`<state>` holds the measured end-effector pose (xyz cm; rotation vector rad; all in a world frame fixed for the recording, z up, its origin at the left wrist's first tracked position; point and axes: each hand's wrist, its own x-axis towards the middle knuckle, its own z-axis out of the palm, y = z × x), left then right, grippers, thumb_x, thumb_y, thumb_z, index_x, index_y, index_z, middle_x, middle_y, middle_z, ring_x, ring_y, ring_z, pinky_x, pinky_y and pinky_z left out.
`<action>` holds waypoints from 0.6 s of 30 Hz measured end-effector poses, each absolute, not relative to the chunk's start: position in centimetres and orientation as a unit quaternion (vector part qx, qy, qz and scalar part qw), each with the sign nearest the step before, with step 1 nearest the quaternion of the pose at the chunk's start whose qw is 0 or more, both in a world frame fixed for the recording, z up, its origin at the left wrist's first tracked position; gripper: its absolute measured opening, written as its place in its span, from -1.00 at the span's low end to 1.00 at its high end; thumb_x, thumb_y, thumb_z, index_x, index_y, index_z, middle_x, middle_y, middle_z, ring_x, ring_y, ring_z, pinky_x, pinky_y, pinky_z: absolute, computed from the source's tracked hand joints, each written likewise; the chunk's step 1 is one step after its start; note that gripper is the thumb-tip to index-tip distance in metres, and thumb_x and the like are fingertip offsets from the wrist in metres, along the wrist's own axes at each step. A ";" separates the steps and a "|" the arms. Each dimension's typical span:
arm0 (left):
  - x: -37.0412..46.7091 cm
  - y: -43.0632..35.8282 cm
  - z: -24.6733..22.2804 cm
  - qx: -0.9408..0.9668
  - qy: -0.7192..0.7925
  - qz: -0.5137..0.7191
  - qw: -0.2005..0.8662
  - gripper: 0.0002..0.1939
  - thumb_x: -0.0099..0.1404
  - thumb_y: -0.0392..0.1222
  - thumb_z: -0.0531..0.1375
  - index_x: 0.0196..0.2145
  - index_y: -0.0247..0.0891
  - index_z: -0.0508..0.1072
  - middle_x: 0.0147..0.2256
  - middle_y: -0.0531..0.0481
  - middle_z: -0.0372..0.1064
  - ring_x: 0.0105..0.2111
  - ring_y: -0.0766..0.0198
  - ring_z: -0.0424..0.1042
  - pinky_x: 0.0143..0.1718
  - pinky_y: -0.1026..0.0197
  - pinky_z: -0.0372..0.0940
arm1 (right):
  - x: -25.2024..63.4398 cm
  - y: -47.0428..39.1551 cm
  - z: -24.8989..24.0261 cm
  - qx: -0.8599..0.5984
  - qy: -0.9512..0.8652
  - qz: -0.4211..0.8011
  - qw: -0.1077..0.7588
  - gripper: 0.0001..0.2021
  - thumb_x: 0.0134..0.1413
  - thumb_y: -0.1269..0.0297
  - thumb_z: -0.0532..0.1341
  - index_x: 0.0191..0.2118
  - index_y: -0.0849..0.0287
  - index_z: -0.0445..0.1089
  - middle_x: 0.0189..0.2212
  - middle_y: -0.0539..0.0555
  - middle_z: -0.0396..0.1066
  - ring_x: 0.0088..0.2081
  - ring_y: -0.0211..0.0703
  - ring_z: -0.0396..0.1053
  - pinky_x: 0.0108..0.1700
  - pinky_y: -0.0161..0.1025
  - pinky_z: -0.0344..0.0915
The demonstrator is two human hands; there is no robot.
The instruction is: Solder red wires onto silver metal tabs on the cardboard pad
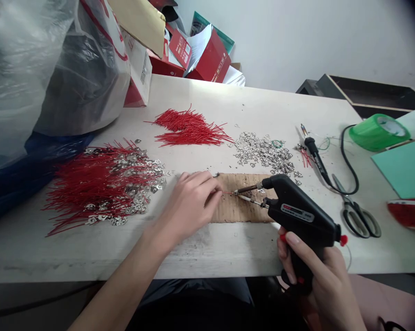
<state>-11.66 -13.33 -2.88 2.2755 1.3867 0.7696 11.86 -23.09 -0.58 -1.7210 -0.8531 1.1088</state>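
In the head view my left hand pinches a short red wire over a scorched piece of cardboard. Around the handle of a black soldering gun my right hand is closed, a finger by its red trigger. The gun's tip and its feed tube meet at the wire's far end, where a small metal piece seems to lie; its detail is too small to make out. Beyond the cardboard lies a heap of small metal terminals. Red wires with metal terminals attached are piled at the left.
Loose red wires lie at the back. On the right are a soldering iron with its cord, scissors and a roll of green tape. Plastic bags and red boxes crowd the back left.
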 end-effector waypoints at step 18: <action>-11.7 -13.2 -2.9 0.806 0.490 0.275 0.189 -0.87 0.50 -0.32 0.18 -0.24 -0.24 0.51 -0.24 0.04 0.49 -0.21 0.22 0.46 -0.09 0.08 0.15 | 11.5 -23.1 -0.4 -0.687 -0.343 0.439 0.467 -0.63 0.11 -0.03 0.45 -0.49 0.10 0.42 -0.68 -0.03 0.30 -0.65 -0.26 0.17 -0.59 -0.29 0.17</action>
